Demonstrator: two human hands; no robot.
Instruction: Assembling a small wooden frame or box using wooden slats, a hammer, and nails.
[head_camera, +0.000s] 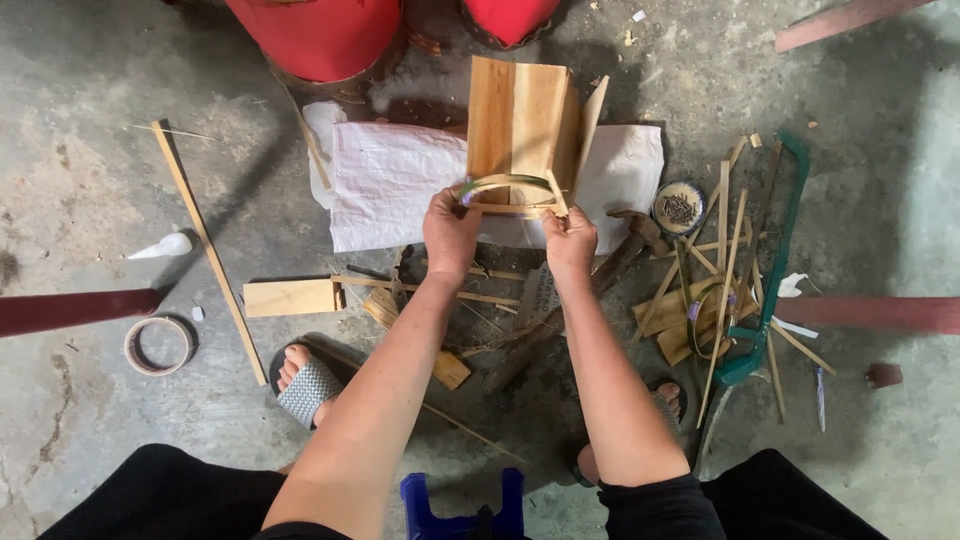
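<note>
While the person is sitting above a grey concrete floor (90, 130), the head camera is looking straight down at both bare hands. The left hand (449, 233) is pinching the left end of a thin bent bamboo hoop (508, 193), fingers closed on it, and the right hand (570, 240) is gripping the hoop's right end the same way, so both hands are clamped on that one piece. The hoop is being held just in front of an upright wooden block (520, 125), which is standing on a white woven sack (395, 185) spread near the far edge of the floor in view. Two red buckets (320, 35) are sitting right behind the sack.

Room around the hands is tight on the right: a pile of bamboo strips (715, 270), a green-framed saw (775, 290) and a small round tin (679, 207) are lying close by, and a hammer (625, 250) is resting just beside the right hand. Offcuts of wood (290, 297) are crowding the floor under the forearms. The left side is opening up more, with only a long bamboo slat (205, 245), a tape roll (158, 345) and a white glue bottle (165, 245) lying well apart. A blue stool (460, 510) is showing at the near edge, between the knees.
</note>
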